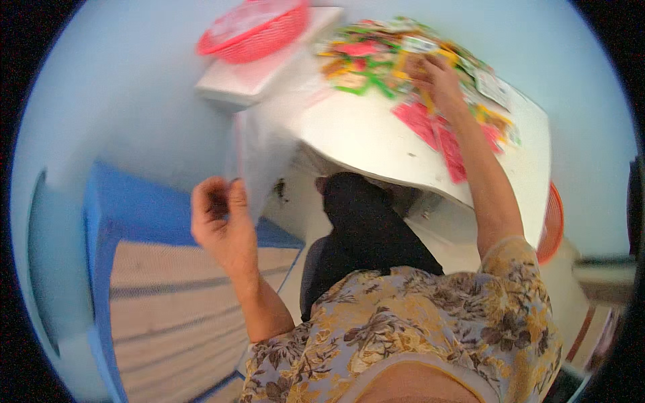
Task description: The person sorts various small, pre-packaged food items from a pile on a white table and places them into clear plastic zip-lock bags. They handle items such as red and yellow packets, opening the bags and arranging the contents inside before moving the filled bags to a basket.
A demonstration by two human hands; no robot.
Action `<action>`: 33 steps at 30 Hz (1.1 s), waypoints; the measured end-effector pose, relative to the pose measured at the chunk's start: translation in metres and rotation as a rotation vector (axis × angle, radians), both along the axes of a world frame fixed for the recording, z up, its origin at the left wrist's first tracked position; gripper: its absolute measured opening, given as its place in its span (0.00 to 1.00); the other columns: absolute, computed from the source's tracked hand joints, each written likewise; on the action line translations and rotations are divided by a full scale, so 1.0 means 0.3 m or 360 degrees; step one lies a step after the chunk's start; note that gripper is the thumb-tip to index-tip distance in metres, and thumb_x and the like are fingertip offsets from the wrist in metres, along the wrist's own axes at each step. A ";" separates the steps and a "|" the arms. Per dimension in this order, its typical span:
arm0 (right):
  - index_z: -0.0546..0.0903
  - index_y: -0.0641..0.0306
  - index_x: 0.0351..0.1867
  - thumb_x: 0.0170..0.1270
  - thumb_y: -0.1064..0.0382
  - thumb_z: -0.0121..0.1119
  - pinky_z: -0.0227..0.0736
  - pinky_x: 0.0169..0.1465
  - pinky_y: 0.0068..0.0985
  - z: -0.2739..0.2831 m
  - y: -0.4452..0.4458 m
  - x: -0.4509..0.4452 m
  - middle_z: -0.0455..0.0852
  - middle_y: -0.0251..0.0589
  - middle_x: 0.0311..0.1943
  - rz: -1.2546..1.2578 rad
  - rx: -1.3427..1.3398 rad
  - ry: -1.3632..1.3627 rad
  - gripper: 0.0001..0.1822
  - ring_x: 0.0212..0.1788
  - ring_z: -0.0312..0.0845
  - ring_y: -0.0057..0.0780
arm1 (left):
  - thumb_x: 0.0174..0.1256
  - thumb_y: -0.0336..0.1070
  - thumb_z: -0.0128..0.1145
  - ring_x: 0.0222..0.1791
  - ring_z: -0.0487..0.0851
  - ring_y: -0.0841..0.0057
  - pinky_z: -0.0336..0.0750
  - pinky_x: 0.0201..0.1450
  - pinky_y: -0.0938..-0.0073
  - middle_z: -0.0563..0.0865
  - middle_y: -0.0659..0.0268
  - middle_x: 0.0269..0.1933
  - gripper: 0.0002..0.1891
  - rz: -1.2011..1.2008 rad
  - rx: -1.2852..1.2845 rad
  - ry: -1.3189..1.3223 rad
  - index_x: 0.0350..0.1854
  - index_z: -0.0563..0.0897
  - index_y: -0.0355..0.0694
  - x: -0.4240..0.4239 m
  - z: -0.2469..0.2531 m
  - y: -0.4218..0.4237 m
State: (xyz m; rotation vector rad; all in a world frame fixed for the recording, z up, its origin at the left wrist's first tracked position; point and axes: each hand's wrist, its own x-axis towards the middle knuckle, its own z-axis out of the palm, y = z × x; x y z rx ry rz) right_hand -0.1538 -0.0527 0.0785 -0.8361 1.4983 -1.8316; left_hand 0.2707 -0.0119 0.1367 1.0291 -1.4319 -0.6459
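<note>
My left hand (224,226) pinches the edge of a clear plastic bag (257,156), which stands up from the fingertips beside the table. Over the white table (363,131), my right hand (436,80) reaches into a spread pile of small colourful packets (352,55). Its fingers are on a yellow packet (447,55); blur hides whether they grip it. Pink packets (426,128) lie just below that hand, partly behind the forearm.
A red plastic basket (262,38) sits on a white box-like block (227,83) at the table's upper left. A blue-framed piece with mesh panels (176,292) stands at the left. Another red basket (552,226) is partly hidden below the table's right edge.
</note>
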 end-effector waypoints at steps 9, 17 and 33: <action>0.78 0.71 0.57 0.72 0.63 0.53 0.81 0.43 0.23 -0.014 0.480 -0.010 0.86 0.42 0.46 -0.0127 0.0105 0.0808 0.17 0.43 0.83 0.23 | 0.61 0.29 0.64 0.30 0.84 0.66 0.78 0.35 0.68 0.85 0.58 0.35 0.07 0.0054 -0.0684 -0.0998 0.40 0.82 0.37 -0.532 -0.006 0.107; 0.83 0.69 0.48 0.67 0.67 0.59 0.79 0.44 0.25 0.001 0.597 0.182 0.86 0.45 0.48 0.0130 0.0051 0.1096 0.12 0.45 0.84 0.31 | 0.62 0.29 0.60 0.32 0.83 0.54 0.76 0.32 0.57 0.83 0.54 0.34 0.06 -0.0500 -0.0401 -0.1195 0.38 0.77 0.37 -0.800 -0.204 0.123; 0.84 0.68 0.39 0.61 0.66 0.62 0.77 0.51 0.35 -0.127 0.530 0.165 0.85 0.45 0.46 0.0265 0.0311 0.1833 0.08 0.48 0.82 0.43 | 0.63 0.31 0.63 0.27 0.84 0.67 0.78 0.34 0.68 0.87 0.57 0.31 0.04 -0.0234 -0.0292 -0.0734 0.35 0.84 0.36 -0.784 -0.115 0.019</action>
